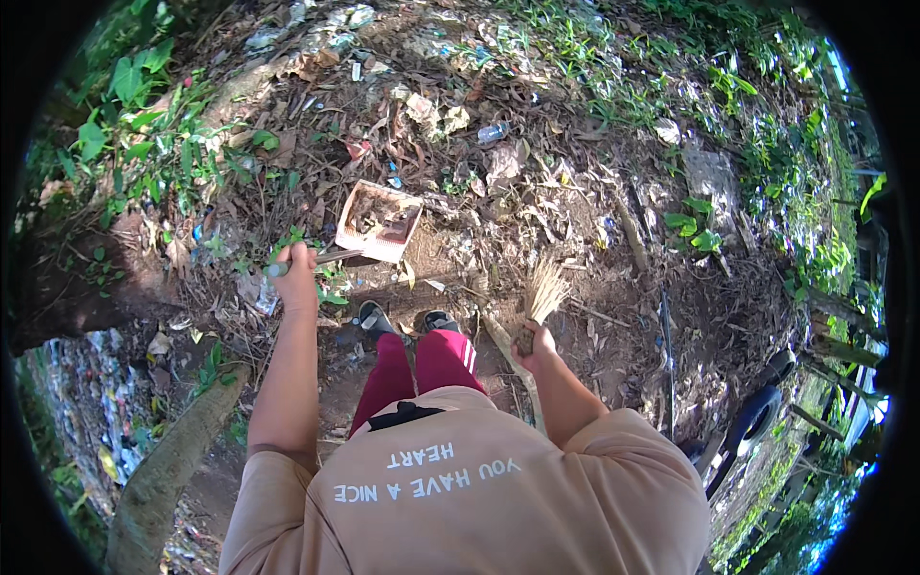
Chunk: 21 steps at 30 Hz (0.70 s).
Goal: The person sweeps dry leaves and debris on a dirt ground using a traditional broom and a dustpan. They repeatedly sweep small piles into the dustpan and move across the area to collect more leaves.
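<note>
In my left hand (295,268) is the handle of a long-handled dustpan (407,247); its fingers are wrapped round the pole. The dustpan's pale pinkish, box-shaped pan rests ahead of my feet, tilted a little, with dry leaves and dirt (381,213) inside. My right hand (535,345) grips a stick broom (546,290) by its bound end. The broom's pale bristles fan out away from me, beside my right leg. Whether the bristle tips touch the ground I cannot tell.
Dry leaves and scattered litter cover the dirt ahead, among them a clear plastic bottle (493,132). A tree trunk (172,470) slants up at the lower left, near a heap of plastic rubbish (86,402). Tyres (757,420) lie at the right. Green plants (134,86) border the ground.
</note>
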### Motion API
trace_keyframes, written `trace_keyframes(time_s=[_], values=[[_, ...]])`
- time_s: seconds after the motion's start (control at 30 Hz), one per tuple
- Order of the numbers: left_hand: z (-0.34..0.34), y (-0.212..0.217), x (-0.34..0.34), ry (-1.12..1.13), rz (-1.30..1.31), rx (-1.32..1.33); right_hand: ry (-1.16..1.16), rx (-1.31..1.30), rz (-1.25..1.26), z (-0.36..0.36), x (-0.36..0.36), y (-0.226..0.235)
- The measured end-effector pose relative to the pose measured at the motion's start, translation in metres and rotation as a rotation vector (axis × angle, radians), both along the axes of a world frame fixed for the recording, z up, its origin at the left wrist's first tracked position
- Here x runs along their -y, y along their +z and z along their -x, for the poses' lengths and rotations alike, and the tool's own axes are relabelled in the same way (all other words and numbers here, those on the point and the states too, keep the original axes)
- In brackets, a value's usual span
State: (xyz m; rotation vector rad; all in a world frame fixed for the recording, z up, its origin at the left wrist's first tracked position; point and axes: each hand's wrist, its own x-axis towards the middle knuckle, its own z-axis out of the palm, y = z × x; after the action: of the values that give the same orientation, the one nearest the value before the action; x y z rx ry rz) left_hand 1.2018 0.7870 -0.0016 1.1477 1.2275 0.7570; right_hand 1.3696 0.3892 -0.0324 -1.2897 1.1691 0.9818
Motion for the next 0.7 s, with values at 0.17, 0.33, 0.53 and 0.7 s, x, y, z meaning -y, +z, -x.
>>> trace_keyframes(time_s=[0.17,0.33,0.53,0.7], values=[[-0.026,-0.005,0.007,-0.310,-0.064,-0.095,-0.038,-0.019,-0.348,-0.018,-0.155,-0.047],[-0.054,-0.009,-0.001,-0.435,-0.091,-0.140,0.185,0.121,-0.528,-0.035,-0.195,-0.001],[-0.073,-0.015,0.005,-0.509,-0.090,-0.083,0.149,0.115,-0.474,0.039,-0.081,0.066],[-0.077,-0.012,0.013,-0.581,-0.134,-0.175,-0.507,-0.198,-0.327,0.041,-0.099,0.023]])
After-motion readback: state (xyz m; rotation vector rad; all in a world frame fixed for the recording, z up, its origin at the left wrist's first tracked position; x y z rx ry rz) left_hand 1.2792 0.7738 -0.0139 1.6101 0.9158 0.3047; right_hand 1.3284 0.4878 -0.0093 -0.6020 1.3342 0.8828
